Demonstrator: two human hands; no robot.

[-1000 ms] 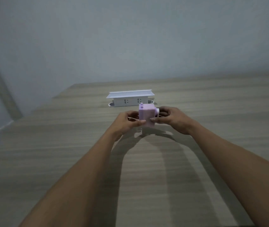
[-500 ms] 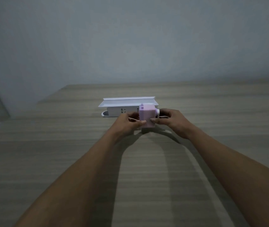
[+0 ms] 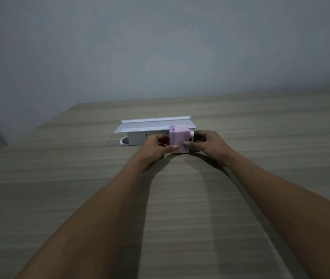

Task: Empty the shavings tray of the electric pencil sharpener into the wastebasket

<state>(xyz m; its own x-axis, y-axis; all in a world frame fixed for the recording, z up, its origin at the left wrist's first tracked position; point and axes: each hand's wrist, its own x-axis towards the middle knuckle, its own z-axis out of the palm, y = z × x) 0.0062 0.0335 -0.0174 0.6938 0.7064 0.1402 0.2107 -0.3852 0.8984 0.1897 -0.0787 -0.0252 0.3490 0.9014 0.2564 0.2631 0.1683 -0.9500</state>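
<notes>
Both hands are on the little pink pencil sharpener (image 3: pixel 179 140), which sits on the wooden table (image 3: pixel 79 188), far out in front of the person. The left hand (image 3: pixel 156 147) holds its left side, with the thumb pressed on the front face. The right hand (image 3: pixel 208 144) holds its right side, with the thumb on the front too, and its fingers curl around a small white part (image 3: pixel 191 135) that sticks out there.

This looks like an early step — getting a good hold on the sharpener so the shavings tray can come out. The tray seems to be shut inside, because no open drawer shows. Next, one hand should keep the pink box steady while the other pulls the tray out slowly and level, so no shavings spill on the table.

Some things are hard to see. The room is dim. The white part under the right fingers may be the tray's end or a knob — it is too small to tell. The left fingers are hidden behind the sharpener. Just behind it is a white power strip (image 3: pixel 138 137) with a flat white shelf (image 3: pixel 152 125) on top, partly blocked by the hands. No wastebasket shows anywhere, so the person will have to look for it off the table.
</notes>
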